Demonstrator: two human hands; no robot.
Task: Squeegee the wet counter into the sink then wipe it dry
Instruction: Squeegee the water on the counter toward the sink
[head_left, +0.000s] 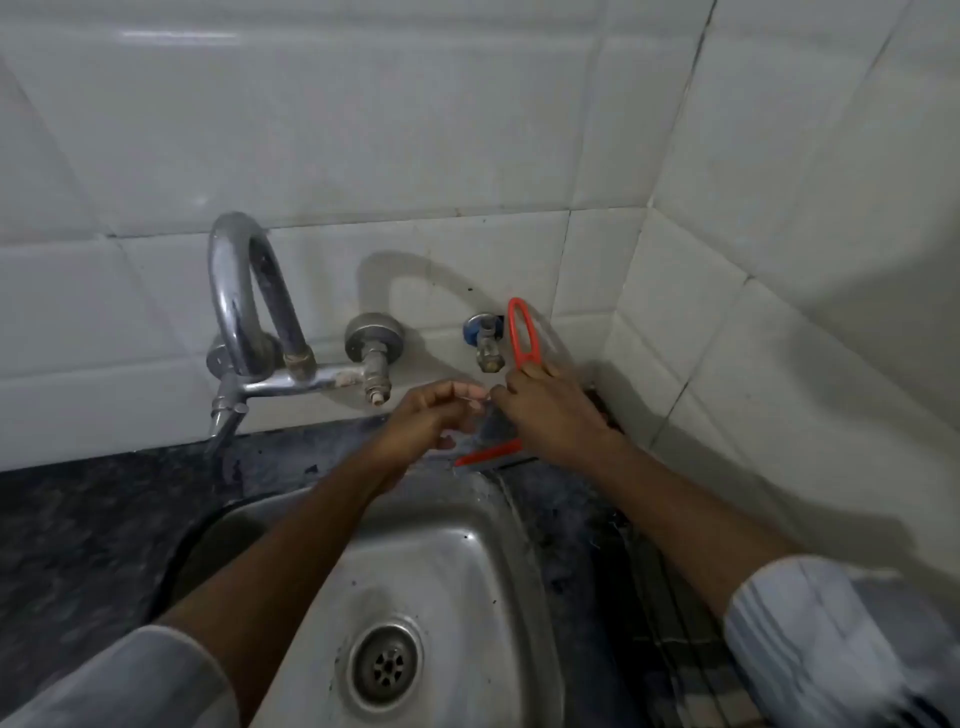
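Note:
My right hand (550, 410) grips a red squeegee (521, 332) by its looped handle, which sticks up in front of the tiled wall. The squeegee's red blade edge (488, 453) rests on the dark counter (93, 519) just behind the steel sink (457, 545), at its back right corner. My left hand (431, 421) hovers beside it over the sink's back rim, fingers half curled, fingertips close to my right hand. I cannot tell whether it touches the squeegee. No cloth is clearly visible.
A chrome swan-neck tap (244, 312) with a valve (374, 348) is mounted on the white tiles at left. A small blue-collared stopcock (485, 343) sits next to the squeegee handle. The side wall closes the corner at right. The sink drain (385, 662) lies near me.

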